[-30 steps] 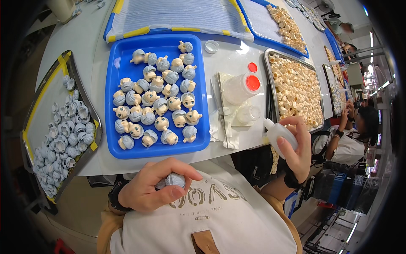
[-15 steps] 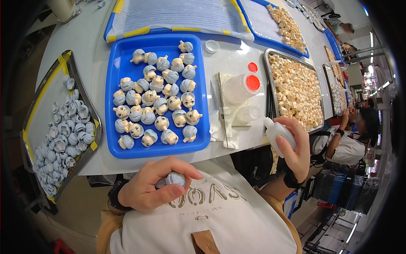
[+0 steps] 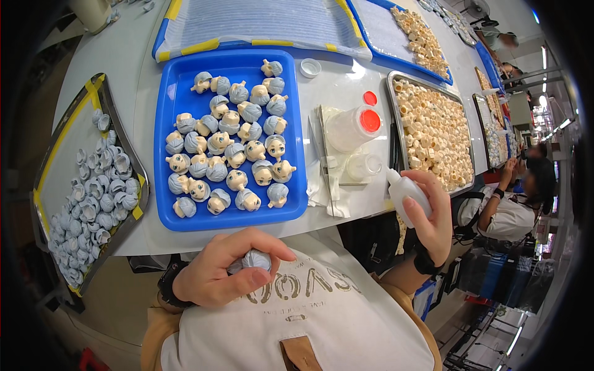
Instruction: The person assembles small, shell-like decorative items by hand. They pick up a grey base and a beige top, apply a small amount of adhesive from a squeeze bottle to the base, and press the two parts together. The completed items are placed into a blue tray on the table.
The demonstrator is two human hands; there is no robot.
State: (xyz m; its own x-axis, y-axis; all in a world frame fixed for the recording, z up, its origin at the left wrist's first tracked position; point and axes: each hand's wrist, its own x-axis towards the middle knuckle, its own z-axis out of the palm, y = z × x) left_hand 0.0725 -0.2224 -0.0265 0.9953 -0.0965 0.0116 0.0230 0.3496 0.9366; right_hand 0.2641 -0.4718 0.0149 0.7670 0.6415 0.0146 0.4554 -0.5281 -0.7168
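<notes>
My left hand [image 3: 226, 269] is closed round a grey-blue doll hair piece [image 3: 255, 260], held low over my apron just off the table's front edge. Whether a face part sits inside it is hidden by my fingers. In my right hand [image 3: 436, 216] is a white squeeze bottle [image 3: 409, 196], its nozzle tilted up and to the left. Beyond my left hand lies a blue tray [image 3: 232, 224] of small doll heads [image 3: 236, 180] with grey-blue hair, several with painted faces. A dark-rimmed tray [image 3: 143, 185] at the left holds loose hair pieces [image 3: 93, 207].
Right of the blue tray stand a jar with a red lid [image 3: 349, 130], a smaller clear jar [image 3: 362, 166] and tweezers [image 3: 322, 154]. A metal tray [image 3: 393, 75] holds cream-coloured doll parts [image 3: 433, 136]. A paper-lined tray [image 3: 260, 25] lies at the back. Another person [image 3: 513, 201] sits at the right.
</notes>
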